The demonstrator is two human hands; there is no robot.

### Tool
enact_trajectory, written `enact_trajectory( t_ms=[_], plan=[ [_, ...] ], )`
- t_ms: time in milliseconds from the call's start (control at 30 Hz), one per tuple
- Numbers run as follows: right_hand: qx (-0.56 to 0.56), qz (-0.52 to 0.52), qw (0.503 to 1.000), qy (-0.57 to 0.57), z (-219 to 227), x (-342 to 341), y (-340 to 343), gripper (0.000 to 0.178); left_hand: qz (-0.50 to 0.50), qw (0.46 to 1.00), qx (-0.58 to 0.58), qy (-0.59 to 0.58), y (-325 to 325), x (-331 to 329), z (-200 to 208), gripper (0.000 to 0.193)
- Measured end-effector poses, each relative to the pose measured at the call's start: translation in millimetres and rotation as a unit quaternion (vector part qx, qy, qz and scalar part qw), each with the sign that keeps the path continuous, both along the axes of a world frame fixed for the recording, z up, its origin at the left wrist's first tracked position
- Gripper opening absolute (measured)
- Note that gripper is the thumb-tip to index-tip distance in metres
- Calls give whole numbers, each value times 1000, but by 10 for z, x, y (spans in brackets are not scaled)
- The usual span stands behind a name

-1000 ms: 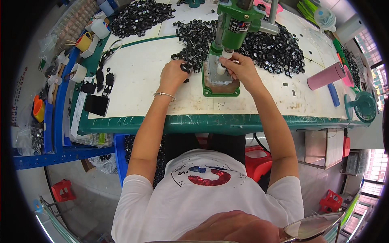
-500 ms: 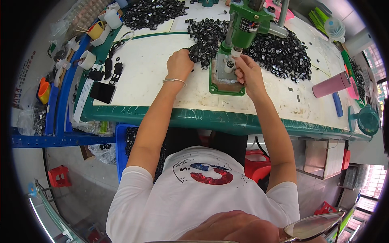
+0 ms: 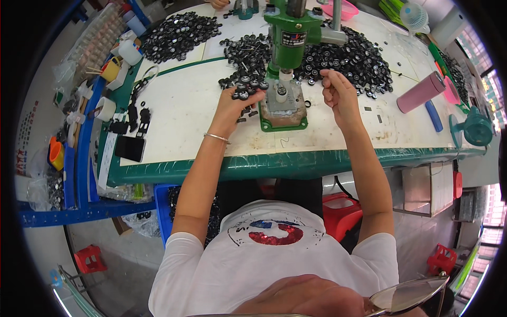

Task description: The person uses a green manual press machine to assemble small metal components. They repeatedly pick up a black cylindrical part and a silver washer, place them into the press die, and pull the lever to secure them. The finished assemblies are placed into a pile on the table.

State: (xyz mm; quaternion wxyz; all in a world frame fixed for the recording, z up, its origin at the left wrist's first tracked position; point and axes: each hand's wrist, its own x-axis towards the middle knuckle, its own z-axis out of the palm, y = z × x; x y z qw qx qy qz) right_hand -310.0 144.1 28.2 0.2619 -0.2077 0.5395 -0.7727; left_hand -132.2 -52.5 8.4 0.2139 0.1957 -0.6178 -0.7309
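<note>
My left hand (image 3: 230,110) is closed round several small black wheels (image 3: 244,89) with silvery hubs, just left of the green bench press (image 3: 292,39). One black wheel (image 3: 281,91) sits on the pale round holder under the press ram, with neither hand touching it. To the right of the press, my right hand (image 3: 340,99) is raised beside a big wheel pile (image 3: 348,61). Its fingers are loosely bent and apart, and I see nothing held in them. A small black ring (image 3: 307,104) lies by the press base (image 3: 285,126).
More wheels, some on thin axles, are heaped left of the press (image 3: 247,53) and at the far left (image 3: 182,34). A pink bottle (image 3: 421,92) and small green fan (image 3: 471,128) stand right; a phone (image 3: 130,148) lies left. Another person's hand (image 3: 218,4) shows at the back.
My right hand has left the holder under the press and moved right. My left hand has come back from the pile, turned, with several wheels now showing in it. The view has shifted slightly.
</note>
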Motion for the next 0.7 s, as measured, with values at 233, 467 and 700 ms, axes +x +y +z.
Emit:
enact_trajectory(
  t_ms=[233, 467, 700],
  plan=[
    [-32, -44, 997, 55, 401, -205, 60, 28, -4, 997, -78, 2, 128, -273, 106, 23],
    [-29, -79, 984, 156, 862, -459, -201, 28, -10, 998, -60, 0, 176, -455, 113, 29],
    [-106, -102, 973, 181, 2033, -524, -808, 28, -30, 994, -75, 74, 124, -544, 30, 28]
  ],
)
